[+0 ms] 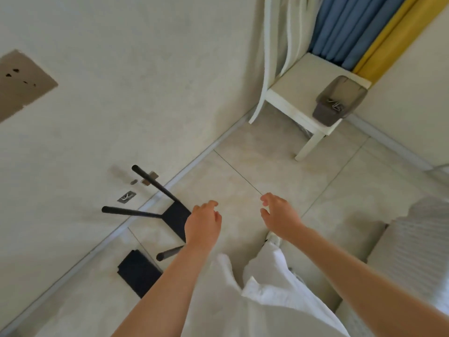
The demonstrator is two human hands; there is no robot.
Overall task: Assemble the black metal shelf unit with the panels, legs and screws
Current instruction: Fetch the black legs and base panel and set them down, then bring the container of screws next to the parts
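A black metal panel [175, 219] with black legs attached lies on the tiled floor by the wall; two legs [153, 181] point up and left, and a third leg [168, 253] shows below my left wrist. A second black panel [138, 271] lies flat on the floor nearer to me. My left hand [203, 223] hovers in front of the legged panel with loosely curled fingers and holds nothing. To its right my right hand [279, 216] hangs over bare floor, fingers relaxed and empty.
A white chair [303, 93] stands in the far corner with a grey container [339, 100] holding metal hardware on its seat. Blue and yellow curtains [359, 30] hang behind it. A pale sofa [413, 251] sits at the right. White clothing [262, 283] covers my lap.
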